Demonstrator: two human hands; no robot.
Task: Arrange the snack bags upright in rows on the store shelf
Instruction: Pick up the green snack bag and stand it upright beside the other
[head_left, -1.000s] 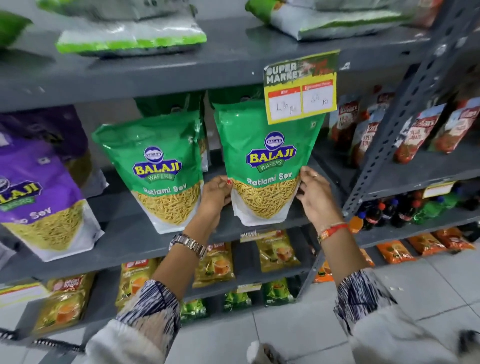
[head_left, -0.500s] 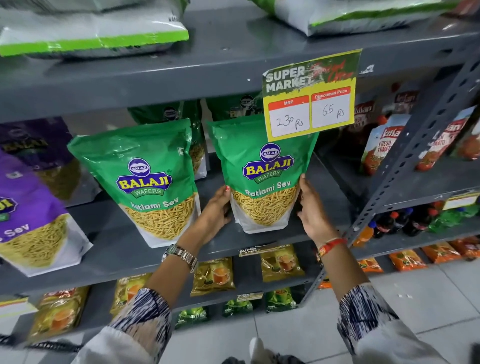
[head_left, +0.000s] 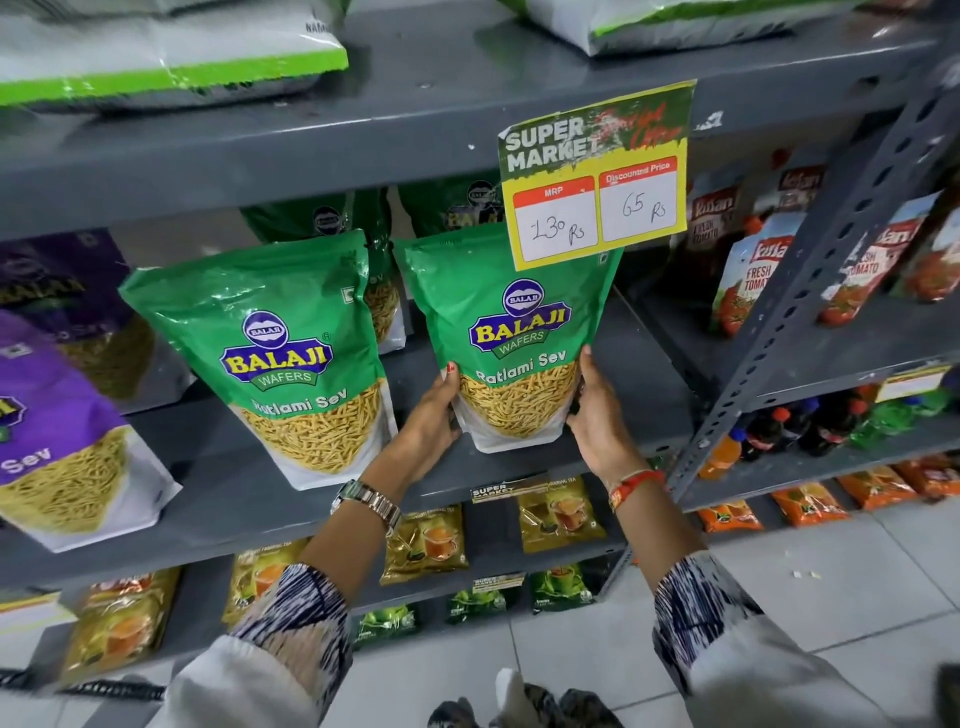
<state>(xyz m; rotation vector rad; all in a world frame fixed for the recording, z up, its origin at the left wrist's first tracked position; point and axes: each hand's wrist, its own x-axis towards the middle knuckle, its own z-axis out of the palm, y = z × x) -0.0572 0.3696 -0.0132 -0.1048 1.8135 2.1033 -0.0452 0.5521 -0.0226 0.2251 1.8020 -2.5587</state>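
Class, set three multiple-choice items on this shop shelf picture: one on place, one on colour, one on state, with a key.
1. Where is the price card?
A. edge of the shelf above
B. floor
C. bottom shelf

2. What colour is the held Ratlami Sev bag?
A. purple
B. green
C. orange

3. How is that bag held?
A. one hand
B. no hand
C. both hands

Key: A, it hangs from that edge; B, its front is green; C, left hand and right hand press its two sides.
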